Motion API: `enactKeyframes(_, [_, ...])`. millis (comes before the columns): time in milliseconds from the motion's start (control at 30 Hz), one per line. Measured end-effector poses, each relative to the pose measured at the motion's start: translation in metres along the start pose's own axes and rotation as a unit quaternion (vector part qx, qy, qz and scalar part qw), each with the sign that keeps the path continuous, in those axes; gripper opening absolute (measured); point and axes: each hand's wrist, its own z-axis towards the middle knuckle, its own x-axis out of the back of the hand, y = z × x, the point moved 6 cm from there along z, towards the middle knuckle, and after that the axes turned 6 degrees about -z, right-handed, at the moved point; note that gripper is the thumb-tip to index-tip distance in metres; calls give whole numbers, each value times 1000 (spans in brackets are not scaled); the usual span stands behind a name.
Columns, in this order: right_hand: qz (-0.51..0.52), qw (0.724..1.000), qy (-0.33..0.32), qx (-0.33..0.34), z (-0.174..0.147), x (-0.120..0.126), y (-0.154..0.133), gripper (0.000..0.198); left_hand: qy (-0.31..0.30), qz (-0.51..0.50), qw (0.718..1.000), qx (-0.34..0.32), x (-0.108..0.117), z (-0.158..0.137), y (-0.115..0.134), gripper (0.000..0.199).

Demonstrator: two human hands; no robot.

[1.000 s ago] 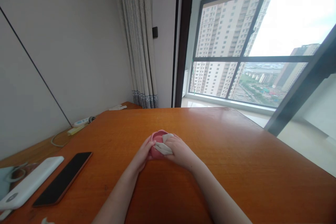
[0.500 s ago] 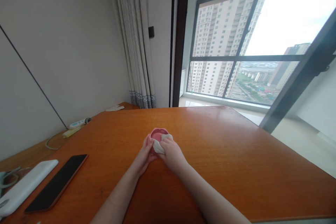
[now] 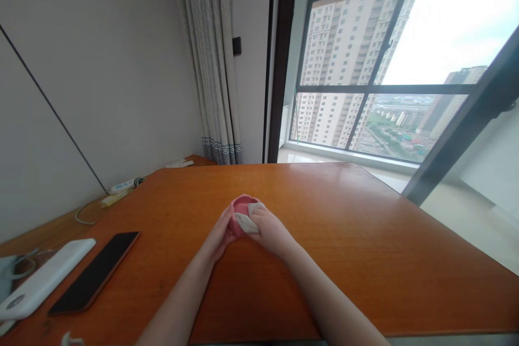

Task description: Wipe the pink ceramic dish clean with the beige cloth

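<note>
A small pink dish [image 3: 242,205] with a wavy rim is tilted toward me above the middle of the table. My left hand [image 3: 222,231] is closed around its left side and underside. In my right hand [image 3: 271,231] is a bunched white cloth [image 3: 245,223], pressed over the dish's near rim and partly inside it. The right fingertips are partly hidden by the cloth and the dish.
The wooden table [image 3: 348,259] spreads out all around my hands. At the left lie a dark phone [image 3: 96,272], a white power bank [image 3: 48,279] and cables. Behind them is a power strip [image 3: 124,186] by the wall. A curtain [image 3: 214,65] hangs beyond.
The view has shifted slightly. My right hand with the cloth has moved a little on the dish's near rim, and more of the dish's front shows. Both holds stay the same.
</note>
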Motion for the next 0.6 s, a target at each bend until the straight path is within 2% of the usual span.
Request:
enactKeyframes(100, [-23, 999, 20, -28, 1, -7, 4, 10, 5, -35, 999, -21, -4, 1, -3, 59])
enactKeyframes(233, [-22, 999, 25, -41, 0, -11, 4, 10, 54, -29, 997, -38, 1, 1, -6, 69])
enactKeyframes(300, [20, 999, 25, -33, 1, -9, 3, 8, 59, -22, 997, -47, 3, 2, -4, 62])
enactKeyframes(367, [104, 994, 35, -21, 2, -3, 3, 11, 51, -23, 997, -43, 3, 3, -3, 56])
enactKeyframes(433, [207, 976, 59, -39, 2, 5, 9, 20, 44, -30, 998, -24, 2, 3, -4, 54])
enactKeyframes(500, [280, 948, 113, -101, -2, 13, 24, 27, 44, -35, 998, 0, 0, 3, -5, 55])
enactKeyframes(600, [289, 916, 212, -183, -13, 27, 45, 38, 56, -43, 997, 11, 0, 1, -6, 53])
